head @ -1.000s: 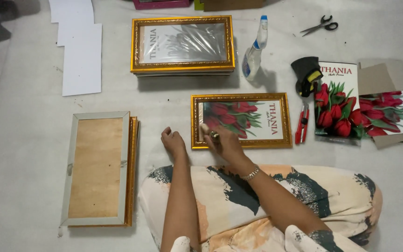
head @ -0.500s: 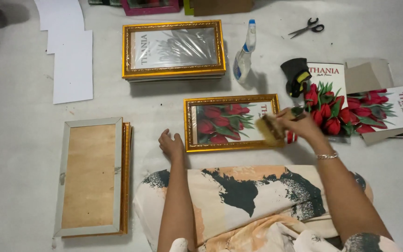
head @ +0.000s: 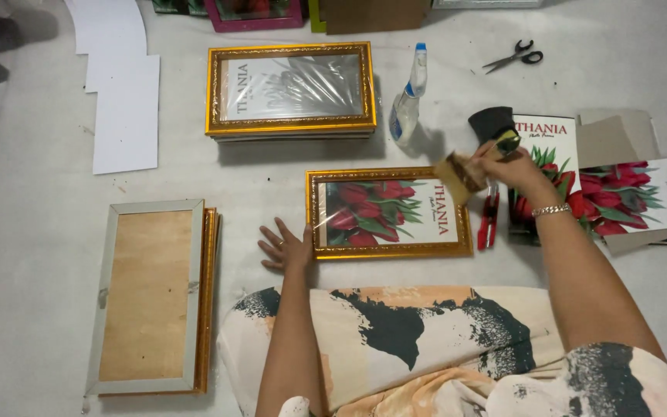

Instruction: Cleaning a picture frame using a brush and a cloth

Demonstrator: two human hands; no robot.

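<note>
Resting flat on the floor, the left hand lies with its fingers spread wide and nothing in their hold, its fingertips just beside the left edge of the gold picture frame with the red tulip print. That frame has bare floor along its near edge, up to the person's patterned lap, and a narrow strip on its right before the red cutters. The right hand hovers above the frame's upper right corner, its fingers closed around a small flat tan block; what the block is cannot be told. Just behind the hand sit a black tool and a spray bottle.

A pale cloth covers the floor. A stack of gold frames lies beyond, well apart from the near frame, with open floor between. To the left a frame lies face down on another, near white sheets. Tulip prints and grey cardboard crowd the right side; scissors lie at the far edge.

Half a second ago the right hand was low at the frame's right edge; it is now lifted, with the block raised off the frame. The left hand has not moved.
</note>
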